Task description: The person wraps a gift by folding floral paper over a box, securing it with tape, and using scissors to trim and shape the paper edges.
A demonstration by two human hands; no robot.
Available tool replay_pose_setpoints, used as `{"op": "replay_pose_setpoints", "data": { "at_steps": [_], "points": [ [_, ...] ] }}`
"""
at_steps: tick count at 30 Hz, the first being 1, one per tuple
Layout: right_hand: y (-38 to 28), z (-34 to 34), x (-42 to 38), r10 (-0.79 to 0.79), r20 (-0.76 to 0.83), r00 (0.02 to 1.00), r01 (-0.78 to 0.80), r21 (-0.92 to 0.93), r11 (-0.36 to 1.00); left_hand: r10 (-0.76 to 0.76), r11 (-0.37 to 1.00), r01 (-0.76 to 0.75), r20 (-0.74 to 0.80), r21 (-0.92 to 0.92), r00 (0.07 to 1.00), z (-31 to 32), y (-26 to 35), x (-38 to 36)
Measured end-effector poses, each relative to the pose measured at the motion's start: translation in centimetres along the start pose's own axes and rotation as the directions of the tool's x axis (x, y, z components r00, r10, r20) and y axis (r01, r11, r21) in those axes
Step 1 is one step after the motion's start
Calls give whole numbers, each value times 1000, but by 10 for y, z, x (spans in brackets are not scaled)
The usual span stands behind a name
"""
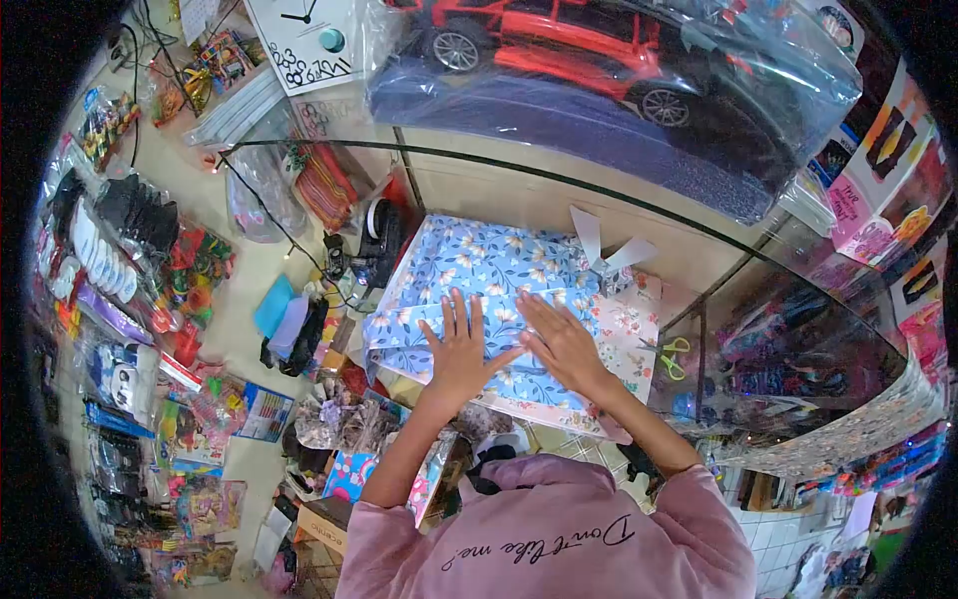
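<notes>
Glass counter [718, 270] in a crowded toy shop carries blue flowered wrapping paper [479, 270] near its front edge. Left hand [457, 351] and right hand [561, 344] press flat on it, fingers spread. Paper looks thin, light, easily creased; best held by edges. Scissors [676, 356] lie right of it.

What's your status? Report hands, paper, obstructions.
Left hand and right hand flat, fingers spread, pressing blue floral wrapping paper on glass counter. Scissors lie right of it, apart. Nothing on the paper.

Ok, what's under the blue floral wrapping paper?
Both hands, left and right, press flat on the blue floral paper. A lighter floral sheet shows beneath; anything wrapped inside is covered.
</notes>
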State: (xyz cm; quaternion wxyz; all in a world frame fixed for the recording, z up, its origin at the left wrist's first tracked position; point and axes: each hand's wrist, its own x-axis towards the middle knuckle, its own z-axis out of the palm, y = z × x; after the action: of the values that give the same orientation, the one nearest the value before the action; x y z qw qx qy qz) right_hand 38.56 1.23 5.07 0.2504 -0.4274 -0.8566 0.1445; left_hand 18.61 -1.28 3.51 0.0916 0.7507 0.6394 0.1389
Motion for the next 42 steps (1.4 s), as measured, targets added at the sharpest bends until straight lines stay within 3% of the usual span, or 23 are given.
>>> {"op": "replay_pose_setpoints", "data": {
  "at_steps": [6, 12, 15, 19, 25, 30, 33, 35, 37, 38, 41, 42],
  "points": [
    [2, 2, -2, 43, 8, 999, -43, -16, 999, 62, 998, -61, -65, 16, 996, -6, -18, -6],
    [0, -1, -2, 23, 26, 999, -20, -99, 995, 59, 998, -62, -117, -23, 991, -10, -36, -17],
    [2, -3, -2, 24, 60, 998, -19, -92, 996, -10, 1000, 10, -109, 2, 994, -17, -48, -23],
    [4, -1, -2, 6, 60, 998, -1, -79, 997, 33, 999, -34, -116, -12, 993, -25, -53, -29],
    [7, 3, -3, -20, 45, 999, 25, -126, 992, -34, 987, 50, -107, 152, 994, -28, -72, -30],
    [7, 6, -2, -43, 30, 999, 48, -199, 979, -219, 953, 283, -395, 110, 892, -31, -92, -29],
    [1, 3, 1, -6, 74, 997, 20, -188, 982, -92, 979, 19, -357, -203, 929, -48, -27, -23],
    [-4, 4, 4, -8, 106, 994, 22, -130, 991, 111, 989, -127, -178, -78, 978, -40, 8, -28],
    [-5, 9, 10, -59, 113, 992, 63, -28, 998, 163, 973, -187, -171, -139, 972, -23, 24, -31],
    [-6, 12, 10, -94, 88, 992, 82, 123, 989, 188, 962, -215, -168, -167, 968, -16, 25, -31],
    [-11, 11, 15, -168, -37, 985, 169, 370, 913, 168, 982, -176, -109, -68, 980, 1, 12, -31],
    [-15, 8, 13, -199, -68, 978, 210, 316, 925, 172, 982, -178, -104, -57, 980, 0, 10, -31]
  ]
}}
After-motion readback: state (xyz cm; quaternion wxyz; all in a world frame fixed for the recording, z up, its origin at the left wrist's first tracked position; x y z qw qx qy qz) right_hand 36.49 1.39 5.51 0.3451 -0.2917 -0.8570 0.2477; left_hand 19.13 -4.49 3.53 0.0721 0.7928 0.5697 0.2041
